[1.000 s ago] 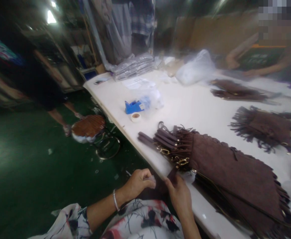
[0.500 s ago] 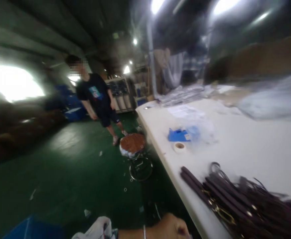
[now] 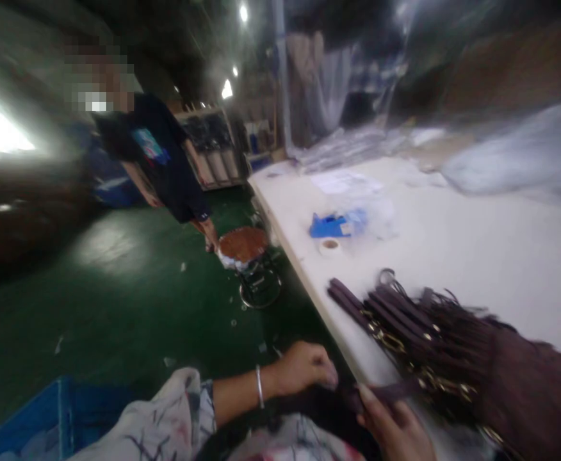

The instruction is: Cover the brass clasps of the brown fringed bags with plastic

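Observation:
My left hand (image 3: 304,368), with a bangle at the wrist, is closed in a loose fist near the table's edge. Whatever it holds, if anything, is blurred and dark. My right hand (image 3: 393,422) grips a dark brown strap (image 3: 398,389) between thumb and fingers, just right of the left hand. On the table beside them lies a pile of dark brown leather-like bags (image 3: 525,378) with bundled straps (image 3: 400,307) and gold-coloured metal clasps (image 3: 393,341). Motion blur hides the finer detail.
A white table (image 3: 477,256) carries a tape roll (image 3: 330,247), a blue item (image 3: 328,225) and plastic wrapping (image 3: 515,153). A round stool (image 3: 243,244) stands beside it. Another person (image 3: 158,153) stands beyond. A blue crate (image 3: 62,416) is at lower left.
My right hand has come into view, holding the strap. My left hand is higher in view, and more of the bag pile shows. The other person appears closer.

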### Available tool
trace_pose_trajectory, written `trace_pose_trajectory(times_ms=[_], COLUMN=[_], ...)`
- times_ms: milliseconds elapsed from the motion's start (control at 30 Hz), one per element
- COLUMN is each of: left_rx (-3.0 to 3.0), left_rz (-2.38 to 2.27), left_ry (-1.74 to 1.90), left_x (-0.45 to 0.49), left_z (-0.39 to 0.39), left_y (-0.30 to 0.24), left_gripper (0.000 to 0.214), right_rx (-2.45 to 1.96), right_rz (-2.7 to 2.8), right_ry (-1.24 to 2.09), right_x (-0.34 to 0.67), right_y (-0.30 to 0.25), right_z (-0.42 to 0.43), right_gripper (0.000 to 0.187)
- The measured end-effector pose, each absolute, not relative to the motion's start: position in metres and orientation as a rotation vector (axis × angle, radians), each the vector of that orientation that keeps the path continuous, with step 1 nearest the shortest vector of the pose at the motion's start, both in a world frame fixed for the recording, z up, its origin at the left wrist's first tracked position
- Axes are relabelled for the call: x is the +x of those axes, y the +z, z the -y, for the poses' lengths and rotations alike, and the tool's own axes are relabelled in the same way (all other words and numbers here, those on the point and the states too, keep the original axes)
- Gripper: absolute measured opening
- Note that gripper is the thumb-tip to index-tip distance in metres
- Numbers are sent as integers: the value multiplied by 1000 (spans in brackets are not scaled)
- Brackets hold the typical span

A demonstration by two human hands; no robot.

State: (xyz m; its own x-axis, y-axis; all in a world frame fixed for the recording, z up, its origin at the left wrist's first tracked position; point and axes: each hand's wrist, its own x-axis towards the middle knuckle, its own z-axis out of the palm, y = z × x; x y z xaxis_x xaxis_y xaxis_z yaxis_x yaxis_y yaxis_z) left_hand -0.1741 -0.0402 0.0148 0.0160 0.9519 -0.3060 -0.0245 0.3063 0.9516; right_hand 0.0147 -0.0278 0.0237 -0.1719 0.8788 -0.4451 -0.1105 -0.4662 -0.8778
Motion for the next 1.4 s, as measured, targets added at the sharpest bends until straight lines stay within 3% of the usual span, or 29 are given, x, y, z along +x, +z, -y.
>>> trace_pose_trajectory(times_ms=[400, 833, 1033, 1400], left_rx=[1065, 1248, 908, 950], left_rz=[-1305, -1094, -1018, -1055], left_ry=[913, 883, 876, 841], left_x=[-173, -167, -162, -167], left_z=[36, 21, 16, 21], left_y=[33, 30, 22, 23], left_gripper=[16, 36, 44, 32], right_rx=[-1374, -1270, -1182, -1153], right_rz=[747, 909, 793, 661], right_ry=[1566, 1704, 1754, 1614], right_x=[4, 32, 36, 28], right_y=[24, 33, 46, 41], right_z=[21, 32, 34, 31], right_gripper=[43, 34, 34, 33])
